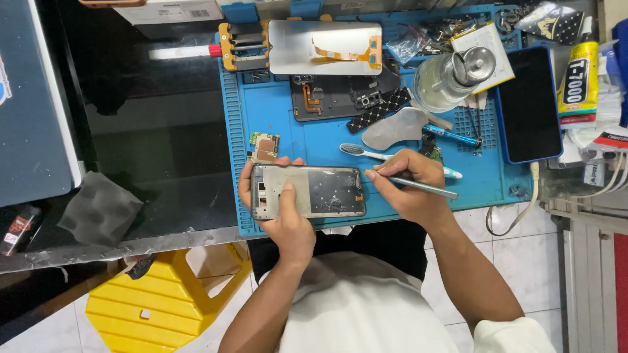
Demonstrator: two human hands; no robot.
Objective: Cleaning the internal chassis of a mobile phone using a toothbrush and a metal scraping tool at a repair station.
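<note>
A dark glossy worktop [157, 131] fills the upper left of the view, with white floor tiles [517, 261] showing below its front edge and a yellow plastic stool [163, 294] standing under it. A grey laptop lid [29, 98] lies at the far left, with a crumpled dark cloth [99, 208] just beside it. On the right part of the worktop lies a blue repair mat [288, 111], ridged along its left border.

At the back of the mat sits a detached phone screen [324, 46], face down, with an orange flex strip, and just in front of it a dark phone back part [340, 97]. To the right stand a clear glass bottle with a metal pump top [451, 77] and a dark phone in a blue case [528, 104]; a yellow glue tube [579, 82] lies beyond that. A toothbrush [392, 155] lies across the mat, and a small green circuit board [263, 145] rests near the mat's left side.

The opened phone frame [307, 191] is held over the front edge of the mat, flat and open side up, its long axis running left to right; the end with the cut-outs points left. The left hand [284, 216] grips it from below, fingers curled round the left end and thumb pressed on its middle. The right hand [409, 186] has its grip pinched on a thin metal tool [418, 187], whose tip points left and meets the frame's right end.
</note>
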